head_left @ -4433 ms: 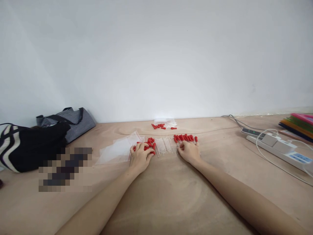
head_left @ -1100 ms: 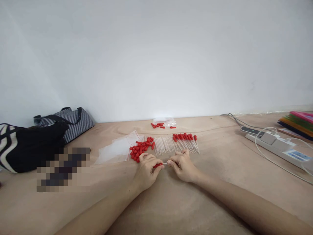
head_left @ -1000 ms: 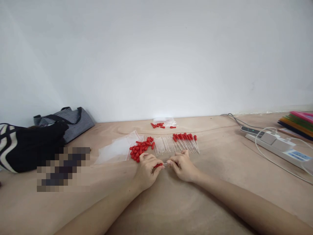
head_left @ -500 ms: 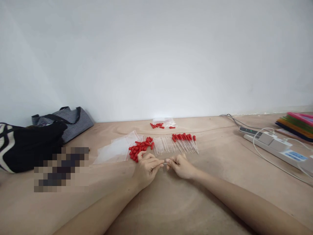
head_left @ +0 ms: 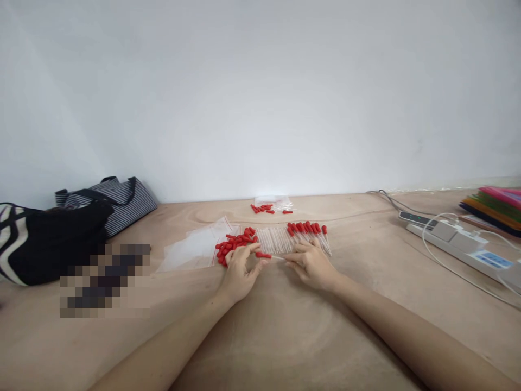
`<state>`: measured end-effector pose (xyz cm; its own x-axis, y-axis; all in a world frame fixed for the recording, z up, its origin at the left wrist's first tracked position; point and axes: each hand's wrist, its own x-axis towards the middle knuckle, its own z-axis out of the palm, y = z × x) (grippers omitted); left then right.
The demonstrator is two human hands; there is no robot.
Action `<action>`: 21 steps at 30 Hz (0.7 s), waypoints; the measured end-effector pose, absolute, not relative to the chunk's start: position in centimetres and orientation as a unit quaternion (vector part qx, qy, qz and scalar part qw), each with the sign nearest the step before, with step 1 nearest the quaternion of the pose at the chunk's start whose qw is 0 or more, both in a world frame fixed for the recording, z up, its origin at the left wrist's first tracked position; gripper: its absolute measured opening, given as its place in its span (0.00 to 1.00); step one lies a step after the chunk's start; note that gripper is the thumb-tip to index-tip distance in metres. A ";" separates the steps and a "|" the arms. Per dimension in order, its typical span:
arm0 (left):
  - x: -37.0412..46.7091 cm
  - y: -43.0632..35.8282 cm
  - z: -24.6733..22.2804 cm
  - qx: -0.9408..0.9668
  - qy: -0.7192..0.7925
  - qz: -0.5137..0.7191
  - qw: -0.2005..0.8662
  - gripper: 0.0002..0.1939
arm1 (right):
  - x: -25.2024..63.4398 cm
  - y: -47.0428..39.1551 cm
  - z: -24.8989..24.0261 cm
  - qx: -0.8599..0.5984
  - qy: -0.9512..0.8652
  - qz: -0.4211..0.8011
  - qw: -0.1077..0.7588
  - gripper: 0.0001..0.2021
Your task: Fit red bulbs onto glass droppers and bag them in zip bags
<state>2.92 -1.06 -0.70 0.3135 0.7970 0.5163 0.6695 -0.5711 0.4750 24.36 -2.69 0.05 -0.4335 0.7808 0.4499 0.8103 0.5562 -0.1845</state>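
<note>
In the head view a dropper is stretched between my hands: a red rubber bulb [head_left: 264,254] at its left end, a thin clear tube [head_left: 278,258] running right. My right hand [head_left: 316,266] pinches the tube's far end. My left hand [head_left: 240,274] has thumb and forefinger spread around the bulb; a gap shows, though light contact is hard to judge. Beyond my left hand is a heap of loose red bulbs [head_left: 236,241]. A row of clear tubes [head_left: 274,239] lies in the middle, and several droppers with red bulbs fitted [head_left: 307,228] lie right of it.
Clear zip bags [head_left: 191,247] lie left of the bulbs. Near the wall are a small bag [head_left: 272,200] and more red bulbs [head_left: 262,208]. A black bag [head_left: 61,244] and striped bag [head_left: 132,203] stand left. At right are a power strip [head_left: 459,244] and coloured folders [head_left: 494,206].
The dropper has come into view with its bulb on the left, where my fingertips covered most of it before. My left fingers have spread; my right hand has shifted slightly right.
</note>
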 end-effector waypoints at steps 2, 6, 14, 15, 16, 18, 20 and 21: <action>2.5 -0.7 -0.6 0.790 0.485 0.371 0.056 0.17 | 25.0 -1.7 -0.4 -0.539 -0.790 -0.010 0.291 0.09; 2.0 -0.2 -0.7 0.774 0.534 0.340 0.032 0.14 | 26.5 0.3 -1.2 -0.677 -0.647 0.031 0.350 0.10; 2.2 -0.2 -0.7 0.789 0.533 0.303 0.033 0.09 | 27.1 1.3 -1.3 -0.749 -0.574 0.052 0.327 0.11; 2.2 -0.2 -0.7 0.790 0.534 0.301 0.032 0.08 | 27.0 1.3 -1.3 -0.752 -0.573 0.051 0.322 0.11; 2.2 -0.2 -0.7 0.790 0.535 0.299 0.030 0.07 | 26.8 1.3 -1.3 -0.754 -0.573 0.050 0.318 0.11; 2.1 -0.1 -0.8 0.790 0.536 0.297 0.026 0.07 | 26.7 1.4 -1.4 -0.759 -0.572 0.049 0.307 0.12; 2.1 0.0 -0.9 0.788 0.540 0.296 0.020 0.06 | 26.6 1.5 -1.4 -0.765 -0.572 0.048 0.293 0.13; 2.0 0.0 -1.0 0.786 0.543 0.296 0.016 0.06 | 26.6 1.5 -1.4 -0.767 -0.572 0.045 0.288 0.14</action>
<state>2.04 -0.01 -0.98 0.2354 0.8625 0.4479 0.8439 -0.4100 0.3460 26.60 1.49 -1.38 0.3423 0.9028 0.2604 0.8512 -0.1806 -0.4928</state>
